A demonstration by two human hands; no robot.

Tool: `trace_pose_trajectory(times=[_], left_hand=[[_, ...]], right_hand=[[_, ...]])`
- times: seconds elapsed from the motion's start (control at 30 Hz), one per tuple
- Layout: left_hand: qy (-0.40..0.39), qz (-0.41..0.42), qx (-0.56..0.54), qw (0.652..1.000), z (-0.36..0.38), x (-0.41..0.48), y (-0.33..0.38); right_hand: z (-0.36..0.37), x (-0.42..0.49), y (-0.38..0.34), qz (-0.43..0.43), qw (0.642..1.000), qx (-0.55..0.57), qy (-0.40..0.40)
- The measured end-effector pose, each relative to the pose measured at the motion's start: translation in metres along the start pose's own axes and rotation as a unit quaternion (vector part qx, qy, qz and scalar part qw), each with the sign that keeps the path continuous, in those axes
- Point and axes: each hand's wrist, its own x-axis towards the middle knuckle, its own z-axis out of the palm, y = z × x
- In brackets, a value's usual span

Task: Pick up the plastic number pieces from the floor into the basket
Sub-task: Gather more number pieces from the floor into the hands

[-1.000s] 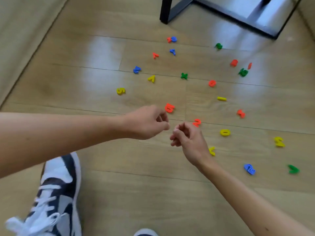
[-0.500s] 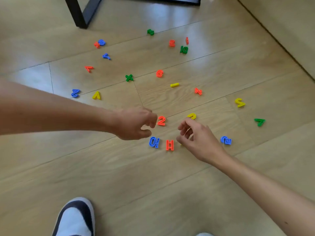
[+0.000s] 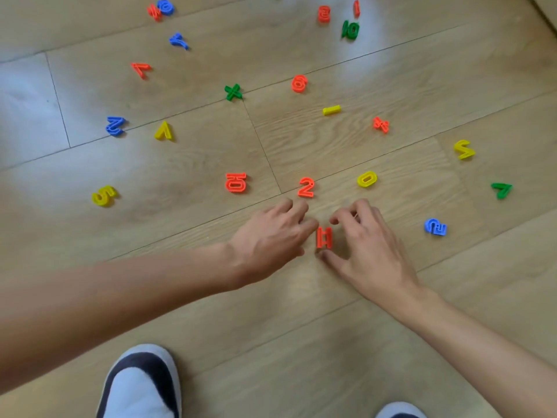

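Several coloured plastic number pieces lie scattered on the wooden floor [image 3: 301, 342]. A red piece [image 3: 324, 238] lies between my hands. My right hand [image 3: 370, 248] brackets it, thumb at its near end and forefinger at its far end, both touching it. My left hand [image 3: 271, 233] rests palm down just left of it, fingertips against its far corner; what is under the palm is hidden. Just beyond my fingers lie a red 2 [image 3: 306, 187], a yellow 0 [image 3: 366, 179] and another red piece [image 3: 235, 182]. No basket is in view.
A blue piece [image 3: 435, 227], a green 7 [image 3: 501, 190] and a yellow 2 [image 3: 464, 149] lie to the right. A yellow 5 [image 3: 104, 195] lies to the left. My shoes [image 3: 141, 384] stand at the bottom edge. A wall base [image 3: 547, 7] runs at the top right.
The view has tilted down and closer to the floor. Both hands have lowered onto the red piece. The blue piece that lay beside it is now out of sight under my left hand.
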Motion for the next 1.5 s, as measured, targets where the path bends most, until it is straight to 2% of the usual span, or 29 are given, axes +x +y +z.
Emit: trace_pose_trajectory(times=[0.13,0.3,0.43,0.53,0.73,1.0,1.17,1.23,1.27,1.3,1.33,1.37,1.4,1.43,1.47,1.5], left_hand=[[0.001,-0.012,-0.014,1.0,-0.002,0.004,0.004],[0.083,-0.096,-0.154,0.98,-0.02,-0.009,0.0],[0.142,-0.158,-0.077,0.974,-0.035,-0.02,-0.039],[0.134,-0.194,-0.032,0.971,-0.036,-0.023,-0.071],[0.079,-0.179,0.01,0.981,-0.024,-0.017,-0.094],[0.073,-0.11,0.056,0.99,-0.013,-0.013,-0.099],[0.071,-0.113,-0.013,0.991,-0.016,-0.014,-0.104],[0.093,-0.153,-0.125,0.976,-0.018,-0.017,-0.102],[0.107,-0.188,-0.233,0.948,-0.019,-0.019,-0.1],[0.114,-0.23,-0.376,0.891,-0.021,-0.021,-0.097],[0.107,-0.266,-0.528,0.799,-0.024,-0.022,-0.093],[0.094,-0.287,-0.659,0.689,-0.025,-0.024,-0.089],[0.078,-0.294,-0.75,0.588,-0.025,-0.026,-0.085],[0.062,-0.292,-0.805,0.513,-0.025,-0.028,-0.082],[0.046,-0.285,-0.837,0.464,-0.025,-0.031,-0.08],[0.033,-0.278,-0.856,0.434,-0.025,-0.034,-0.078]], right_hand=[[0.002,0.002,0.001,-0.002,1.0,0.003,-0.006],[0.0,0.007,0.007,-0.013,1.0,0.015,-0.002],[-0.004,0.01,0.011,0.001,1.0,0.002,-0.009],[-0.002,0.008,0.01,0.007,0.999,0.019,-0.027],[0.0,0.008,0.003,-0.032,0.997,0.063,-0.029],[0.004,0.006,0.005,-0.069,0.995,0.073,-0.031],[0.003,0.013,0.008,-0.068,0.989,0.13,-0.013],[0.002,0.017,0.007,-0.012,0.972,0.233,-0.001],[0.001,0.02,0.007,0.041,0.94,0.337,-0.009],[-0.002,0.024,0.005,0.094,0.879,0.466,-0.028],[-0.005,0.026,0.006,0.137,0.797,0.586,-0.05],[-0.008,0.029,0.008,0.166,0.709,0.681,-0.077],[-0.011,0.031,0.009,0.184,0.636,0.743,-0.101],[-0.012,0.033,0.01,0.194,0.58,0.782,-0.122],[-0.012,0.034,0.011,0.2,0.54,0.805,-0.143],[-0.011,0.036,0.011,0.203,0.511,0.819,-0.163]])
